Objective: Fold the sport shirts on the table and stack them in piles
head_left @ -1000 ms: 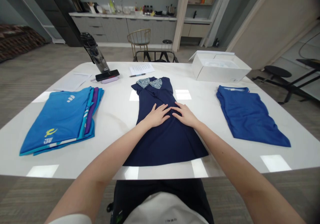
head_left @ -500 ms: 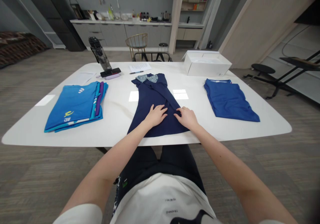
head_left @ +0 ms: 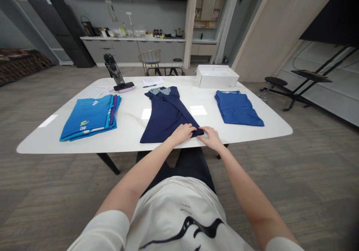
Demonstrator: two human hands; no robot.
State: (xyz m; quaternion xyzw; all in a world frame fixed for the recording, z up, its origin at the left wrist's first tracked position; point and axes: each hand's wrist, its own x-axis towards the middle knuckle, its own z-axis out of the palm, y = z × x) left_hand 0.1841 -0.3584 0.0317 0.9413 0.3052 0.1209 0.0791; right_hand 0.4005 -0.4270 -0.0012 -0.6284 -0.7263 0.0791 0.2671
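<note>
A navy dress [head_left: 165, 116] with a grey patterned collar lies on the white table, collar at the far side and the flared hem towards me. Its right side is folded over in a diagonal line. My left hand [head_left: 183, 133] rests on the cloth by the hem, fingers stretched towards the lower right corner. At that corner my right hand [head_left: 211, 138] has the hem edge between thumb and fingers. Left of the dress lies a stack of folded blue shirts [head_left: 86, 114] with a purple layer. A folded blue garment [head_left: 238, 108] lies to the right.
On the white table [head_left: 129, 131] stand a black handheld vacuum [head_left: 116, 71] at the back left and a white box [head_left: 217, 76] at the back right. Paper [head_left: 153, 81] and a pen [head_left: 149, 86] lie behind the dress. A chair [head_left: 150, 58] is beyond the table.
Both hands have moved down the dress to its lower right corner. The folded strip along its right side lies flatter now. My view has tilted up and shifted.
</note>
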